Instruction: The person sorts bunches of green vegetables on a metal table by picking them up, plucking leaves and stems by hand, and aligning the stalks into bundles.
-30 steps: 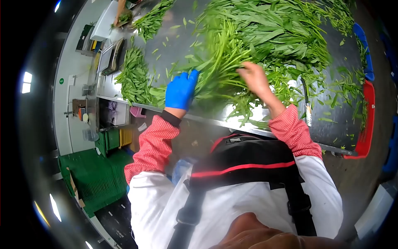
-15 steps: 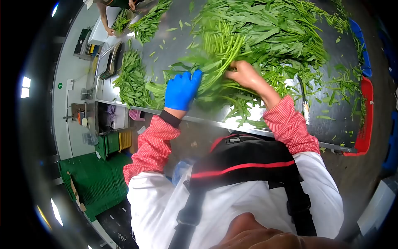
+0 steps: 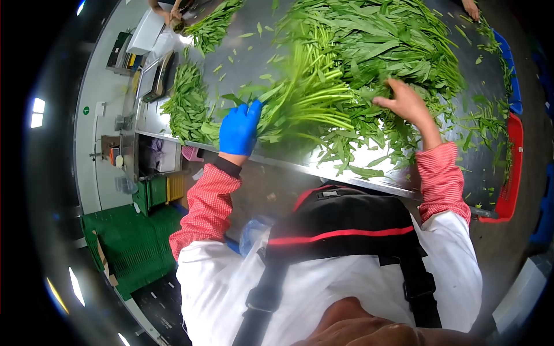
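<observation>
My left hand, in a blue glove, is closed round a bunch of leafy green stems near the table's front edge. The cut stem ends of the bunch fan out to the right. My bare right hand is to the right of those ends, thumb and fingers apart, over loose leaves. Whether a leaf touches its fingertips is hard to tell. Behind both hands lies a large pile of greens.
A smaller heap of greens and a scale are at the left. Red and blue crates stand along the right edge. Co-workers' hands show at the top left and top right.
My right hand has moved right, away from the bunch, and its fingers have spread. My left hand has shifted slightly left with the bunch. A co-worker's hand has appeared at the top right.
</observation>
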Available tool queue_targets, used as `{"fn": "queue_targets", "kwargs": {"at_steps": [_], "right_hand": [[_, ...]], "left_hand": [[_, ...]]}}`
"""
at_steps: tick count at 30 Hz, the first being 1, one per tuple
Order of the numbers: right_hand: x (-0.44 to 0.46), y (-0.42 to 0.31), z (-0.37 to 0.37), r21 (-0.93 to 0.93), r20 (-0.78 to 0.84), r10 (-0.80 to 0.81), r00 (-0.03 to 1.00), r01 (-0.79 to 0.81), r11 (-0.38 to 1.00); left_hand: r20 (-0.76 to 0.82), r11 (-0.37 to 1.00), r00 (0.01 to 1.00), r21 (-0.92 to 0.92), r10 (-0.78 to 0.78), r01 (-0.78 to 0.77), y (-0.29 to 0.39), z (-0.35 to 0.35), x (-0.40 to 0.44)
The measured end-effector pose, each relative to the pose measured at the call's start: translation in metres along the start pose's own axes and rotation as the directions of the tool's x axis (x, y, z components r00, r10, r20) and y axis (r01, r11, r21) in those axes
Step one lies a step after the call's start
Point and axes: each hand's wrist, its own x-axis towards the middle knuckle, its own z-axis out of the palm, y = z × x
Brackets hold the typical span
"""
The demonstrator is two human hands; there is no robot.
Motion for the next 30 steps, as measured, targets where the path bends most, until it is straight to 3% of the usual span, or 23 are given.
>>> {"fn": "queue_targets", "kwargs": {"at_steps": [2, 4, 6, 8, 9, 10, 12, 14, 15, 16, 18, 20, 21, 22, 24, 25, 26, 28, 30], "right_hand": [[0.001, -0.033, -0.018, 0.187, -0.131, -0.017, 0.991, 0.042, 0.981], [-0.001, -0.074, -0.028, 0.466, 0.0, -0.064, 0.998, 0.056, 0.883], [0.004, -0.097, -0.006, 0.214, -0.094, -0.078, 0.993, 0.097, 0.972], [0.026, -0.071, 0.033, 0.507, -0.318, -0.121, 0.94, 0.276, 0.817], [0.028, -0.06, 0.031, 0.663, -0.192, -0.092, 0.977, 0.199, 0.721], [0.035, -0.044, 0.045, 0.451, -0.614, -0.149, 0.775, 0.499, 0.74], [0.039, -0.006, 0.034, 0.668, -0.5, 0.069, 0.863, 0.334, 0.666], [0.022, -0.006, 0.007, 0.719, -0.24, 0.132, 0.962, 0.084, 0.69], [0.013, -0.023, -0.003, 0.73, -0.204, 0.12, 0.972, 0.07, 0.68], [0.01, -0.038, -0.002, 0.662, -0.373, -0.019, 0.928, 0.28, 0.695], [0.008, -0.072, -0.003, 0.542, -0.463, -0.084, 0.882, 0.357, 0.761], [-0.002, -0.11, -0.017, 0.301, -0.24, -0.07, 0.968, 0.143, 0.943], [0.009, -0.105, 0.0, 0.259, -0.288, -0.199, 0.937, 0.276, 0.926], [0.019, -0.1, 0.007, 0.306, -0.334, -0.162, 0.929, 0.269, 0.913], [0.022, -0.075, -0.008, 0.765, -0.278, 0.029, 0.96, 0.203, 0.612], [0.017, -0.061, -0.018, 0.818, -0.243, 0.123, 0.962, 0.135, 0.559], [0.021, -0.042, -0.013, 0.763, -0.384, 0.025, 0.923, 0.302, 0.571], [0.007, -0.051, -0.013, 0.672, -0.433, -0.074, 0.898, 0.376, 0.638], [-0.015, -0.088, -0.021, 0.407, -0.308, -0.098, 0.946, 0.224, 0.886]], "left_hand": [[-0.017, 1.0, 0.999, -0.015, 0.027, -0.027, 0.004, -0.003, 0.008], [-0.011, 0.997, 0.999, -0.054, 0.046, -0.046, 0.013, -0.008, 0.013], [-0.014, 0.995, 0.998, -0.082, 0.059, -0.06, 0.019, -0.01, 0.019], [0.02, 0.995, 0.999, -0.09, 0.041, -0.04, 0.019, -0.012, 0.021], [0.032, 0.994, 0.999, -0.108, 0.025, -0.021, 0.019, -0.013, 0.02], [0.049, 0.992, 0.999, -0.127, 0.009, -0.003, 0.018, -0.014, 0.017], [0.067, 0.987, 0.998, -0.157, -0.023, 0.033, 0.016, -0.012, 0.008], [0.052, 0.983, 0.997, -0.173, -0.048, 0.056, 0.009, -0.006, 0.002], [0.034, 0.983, 0.998, -0.177, -0.046, 0.051, 0.008, -0.003, 0.002], [0.047, 0.986, 0.998, -0.158, -0.038, 0.045, 0.009, -0.003, 0.002], [0.066, 0.992, 0.998, -0.124, -0.009, 0.017, 0.012, -0.003, 0.009], [0.065, 0.993, 0.998, -0.119, 0.01, -0.002, 0.017, -0.001, 0.016], [0.065, 0.993, 0.998, -0.115, 0.018, -0.01, 0.019, 0.0, 0.019], [0.065, 0.993, 0.998, -0.119, 0.019, -0.011, 0.019, -0.001, 0.02], [0.061, 0.992, 0.998, -0.123, 0.003, 0.005, 0.017, -0.004, 0.02], [0.059, 0.992, 0.998, -0.129, -0.01, 0.018, 0.015, -0.003, 0.016], [0.06, 0.99, 0.998, -0.135, -0.02, 0.028, 0.013, -0.001, 0.013], [0.08, 0.99, 0.996, -0.133, -0.036, 0.046, 0.012, 0.0, 0.013], [0.123, 0.991, 0.991, -0.119, -0.046, 0.061, 0.017, -0.001, 0.019]]}}
